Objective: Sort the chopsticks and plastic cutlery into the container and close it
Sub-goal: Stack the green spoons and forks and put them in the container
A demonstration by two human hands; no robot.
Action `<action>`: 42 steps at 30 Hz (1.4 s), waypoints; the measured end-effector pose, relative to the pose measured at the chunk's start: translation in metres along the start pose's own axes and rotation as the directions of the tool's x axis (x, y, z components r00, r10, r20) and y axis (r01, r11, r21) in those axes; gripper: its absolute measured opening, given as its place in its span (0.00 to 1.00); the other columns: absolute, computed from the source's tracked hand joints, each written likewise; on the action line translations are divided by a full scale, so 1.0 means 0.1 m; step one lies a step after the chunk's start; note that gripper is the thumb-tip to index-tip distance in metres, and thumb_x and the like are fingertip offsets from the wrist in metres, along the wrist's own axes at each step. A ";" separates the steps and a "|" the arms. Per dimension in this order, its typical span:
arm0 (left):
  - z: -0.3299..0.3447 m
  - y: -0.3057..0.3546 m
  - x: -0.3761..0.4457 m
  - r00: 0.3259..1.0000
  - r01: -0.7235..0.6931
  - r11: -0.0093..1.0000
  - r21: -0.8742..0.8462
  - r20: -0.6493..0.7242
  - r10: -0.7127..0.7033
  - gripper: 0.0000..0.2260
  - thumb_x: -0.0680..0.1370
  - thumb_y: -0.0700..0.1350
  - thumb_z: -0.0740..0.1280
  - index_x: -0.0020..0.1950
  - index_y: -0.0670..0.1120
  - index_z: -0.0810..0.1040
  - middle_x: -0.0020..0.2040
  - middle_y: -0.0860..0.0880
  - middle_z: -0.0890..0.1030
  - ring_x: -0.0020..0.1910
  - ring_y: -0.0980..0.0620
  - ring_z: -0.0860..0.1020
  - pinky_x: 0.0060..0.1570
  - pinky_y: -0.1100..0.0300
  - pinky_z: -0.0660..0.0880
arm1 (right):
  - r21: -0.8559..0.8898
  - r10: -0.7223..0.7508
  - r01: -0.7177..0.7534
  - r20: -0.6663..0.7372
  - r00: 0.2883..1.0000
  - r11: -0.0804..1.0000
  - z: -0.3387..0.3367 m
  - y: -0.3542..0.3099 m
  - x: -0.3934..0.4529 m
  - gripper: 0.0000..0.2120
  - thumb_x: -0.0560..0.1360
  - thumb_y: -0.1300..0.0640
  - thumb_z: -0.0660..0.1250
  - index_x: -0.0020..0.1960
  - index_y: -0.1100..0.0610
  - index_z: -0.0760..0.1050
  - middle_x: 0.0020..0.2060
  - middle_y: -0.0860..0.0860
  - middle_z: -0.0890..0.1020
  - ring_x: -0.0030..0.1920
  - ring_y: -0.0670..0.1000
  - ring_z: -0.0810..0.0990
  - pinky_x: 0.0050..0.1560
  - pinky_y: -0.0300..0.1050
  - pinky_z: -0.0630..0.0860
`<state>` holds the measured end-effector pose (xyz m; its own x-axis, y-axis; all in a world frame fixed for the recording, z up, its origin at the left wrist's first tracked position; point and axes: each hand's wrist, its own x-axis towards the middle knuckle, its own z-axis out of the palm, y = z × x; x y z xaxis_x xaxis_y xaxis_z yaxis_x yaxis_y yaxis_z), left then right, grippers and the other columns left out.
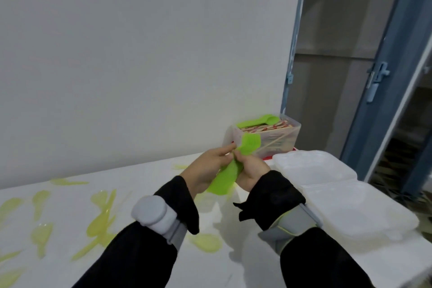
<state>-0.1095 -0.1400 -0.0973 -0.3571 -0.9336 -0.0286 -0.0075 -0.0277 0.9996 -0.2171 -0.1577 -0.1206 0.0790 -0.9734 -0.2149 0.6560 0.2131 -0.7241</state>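
Observation:
Both hands hold a stack of bright green plastic spoons above the white table. My left hand pinches the stack from the left, and my right hand grips it from the right. Behind them stands the clear container, open, with wrapped chopsticks and green spoons inside. Several pale yellow-green plastic spoons lie scattered on the table at the left.
White foam clamshell boxes lie to the right of my hands. A white wall rises behind the table. A blue door frame and an open doorway are at the right.

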 end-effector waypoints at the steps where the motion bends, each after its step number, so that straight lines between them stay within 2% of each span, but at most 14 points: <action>1: 0.06 0.08 0.15 0.999 0.027 0.998 -0.049 0.040 -0.025 0.14 0.82 0.40 0.56 0.62 0.53 0.74 0.54 0.52 0.79 0.45 0.57 0.77 0.40 0.68 0.76 | -0.009 -0.005 0.006 0.011 1.000 1.000 -0.04 -0.19 0.09 0.12 0.82 0.61 0.51 0.60 0.58 0.71 0.33 0.56 0.85 0.32 0.52 0.84 0.37 0.50 0.81; 3: 0.10 0.20 0.36 0.989 0.109 0.988 -0.107 0.112 -0.097 0.10 0.82 0.46 0.55 0.53 0.54 0.76 0.49 0.49 0.79 0.44 0.50 0.79 0.38 0.61 0.77 | -0.041 0.006 -0.005 0.017 1.000 0.999 -0.07 -0.49 0.22 0.13 0.82 0.59 0.52 0.59 0.61 0.73 0.42 0.59 0.84 0.42 0.55 0.84 0.55 0.57 0.76; 6: 0.15 0.31 0.69 0.956 0.211 0.960 -0.183 0.242 -0.164 0.14 0.81 0.52 0.53 0.54 0.51 0.76 0.46 0.43 0.82 0.40 0.44 0.83 0.37 0.56 0.79 | -0.129 0.015 -0.013 0.018 1.000 0.992 -0.16 -0.87 0.44 0.13 0.82 0.56 0.53 0.46 0.60 0.72 0.32 0.55 0.83 0.32 0.52 0.83 0.45 0.54 0.79; 9: 0.29 0.41 0.99 0.950 0.204 0.957 -0.204 0.276 -0.144 0.14 0.82 0.51 0.51 0.56 0.49 0.75 0.42 0.44 0.81 0.30 0.47 0.82 0.27 0.58 0.78 | -0.255 0.008 0.015 0.089 0.996 0.967 -0.28 -1.14 0.62 0.10 0.81 0.54 0.57 0.53 0.60 0.72 0.47 0.60 0.79 0.45 0.58 0.79 0.60 0.64 0.70; 11: 0.38 0.48 1.18 0.950 0.209 0.964 -0.165 0.269 -0.160 0.16 0.83 0.50 0.50 0.53 0.44 0.75 0.39 0.44 0.81 0.27 0.50 0.79 0.25 0.62 0.75 | -0.327 0.010 0.024 0.100 0.995 0.945 -0.38 -1.33 0.71 0.08 0.80 0.55 0.59 0.50 0.58 0.73 0.44 0.59 0.77 0.43 0.58 0.77 0.53 0.60 0.74; 13: 0.44 0.52 1.31 0.957 0.184 0.983 -0.029 0.233 -0.172 0.19 0.83 0.51 0.49 0.50 0.42 0.75 0.35 0.44 0.80 0.26 0.52 0.76 0.25 0.64 0.71 | -0.459 -0.071 0.117 0.117 0.991 0.880 -0.53 -1.48 0.82 0.08 0.78 0.55 0.62 0.44 0.58 0.75 0.39 0.58 0.78 0.43 0.60 0.78 0.45 0.53 0.75; 16: 0.58 0.59 1.59 0.988 0.108 0.952 0.285 0.078 -0.136 0.18 0.84 0.52 0.50 0.48 0.42 0.73 0.34 0.44 0.75 0.27 0.52 0.71 0.27 0.62 0.66 | -0.714 -0.093 0.139 0.103 0.990 0.687 -0.77 -1.76 1.06 0.10 0.75 0.49 0.66 0.42 0.55 0.78 0.45 0.54 0.81 0.51 0.57 0.78 0.51 0.53 0.74; 18: 0.68 0.63 1.75 0.999 0.046 0.840 0.540 -0.002 -0.054 0.18 0.84 0.51 0.49 0.46 0.41 0.72 0.35 0.44 0.75 0.30 0.50 0.71 0.28 0.61 0.66 | -0.788 -0.108 0.080 0.017 0.994 0.610 -0.89 -1.90 1.24 0.11 0.73 0.47 0.68 0.42 0.55 0.77 0.43 0.54 0.79 0.44 0.53 0.76 0.40 0.44 0.70; 22: 0.74 0.53 2.09 0.991 0.047 0.306 0.951 -0.083 0.108 0.18 0.83 0.51 0.50 0.56 0.40 0.73 0.53 0.39 0.78 0.52 0.42 0.76 0.49 0.54 0.69 | -0.895 -0.412 0.190 0.008 0.911 0.403 -1.11 -2.08 1.47 0.23 0.73 0.54 0.71 0.62 0.66 0.71 0.47 0.56 0.75 0.47 0.51 0.74 0.36 0.36 0.69; 25: 0.78 0.30 2.30 0.983 0.115 0.050 0.992 -0.121 0.138 0.18 0.82 0.54 0.52 0.62 0.42 0.69 0.58 0.39 0.76 0.57 0.39 0.74 0.52 0.51 0.69 | -0.971 -0.508 0.209 0.122 0.853 0.117 -1.26 -2.03 1.57 0.22 0.75 0.59 0.67 0.67 0.62 0.70 0.62 0.58 0.76 0.62 0.55 0.75 0.58 0.39 0.67; 27: 0.82 0.17 2.40 0.982 0.145 -0.012 0.989 -0.142 0.125 0.19 0.82 0.54 0.53 0.63 0.42 0.68 0.60 0.39 0.74 0.60 0.39 0.73 0.54 0.50 0.69 | -0.975 -0.501 0.220 0.192 0.844 -0.004 -1.37 -1.91 1.67 0.15 0.76 0.61 0.65 0.62 0.60 0.77 0.60 0.57 0.78 0.61 0.56 0.76 0.61 0.41 0.67; 32: 0.82 0.05 2.52 0.964 0.236 0.036 0.971 -0.238 0.119 0.19 0.80 0.53 0.59 0.64 0.43 0.71 0.61 0.40 0.72 0.62 0.39 0.70 0.57 0.49 0.69 | -0.946 -0.428 0.244 0.316 0.847 -0.215 -1.46 -1.70 1.80 0.12 0.77 0.60 0.61 0.53 0.59 0.82 0.57 0.54 0.79 0.60 0.54 0.75 0.61 0.41 0.67; 37: 0.88 0.05 2.60 0.928 0.319 0.151 0.936 -0.341 0.153 0.18 0.74 0.52 0.68 0.60 0.43 0.76 0.60 0.42 0.73 0.60 0.41 0.73 0.57 0.50 0.69 | -0.946 -0.477 0.202 0.304 0.825 -0.254 -1.48 -1.61 1.88 0.13 0.76 0.58 0.60 0.50 0.60 0.83 0.58 0.55 0.77 0.61 0.56 0.73 0.64 0.47 0.67; 42: 0.83 0.16 2.39 0.933 0.265 0.200 0.943 -0.303 0.193 0.23 0.76 0.57 0.65 0.69 0.51 0.70 0.65 0.45 0.73 0.66 0.43 0.68 0.61 0.50 0.64 | -0.927 -0.472 0.158 0.313 0.824 -0.339 -1.40 -1.67 1.79 0.13 0.75 0.58 0.60 0.49 0.58 0.83 0.54 0.57 0.80 0.61 0.58 0.73 0.64 0.46 0.66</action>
<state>-0.2722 -0.3342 -0.0882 -0.0512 -0.9849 0.1657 -0.9772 0.0836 0.1950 -0.4175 -0.3557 -0.1293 -0.0096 -0.9289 0.3702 -0.9062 -0.1484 -0.3960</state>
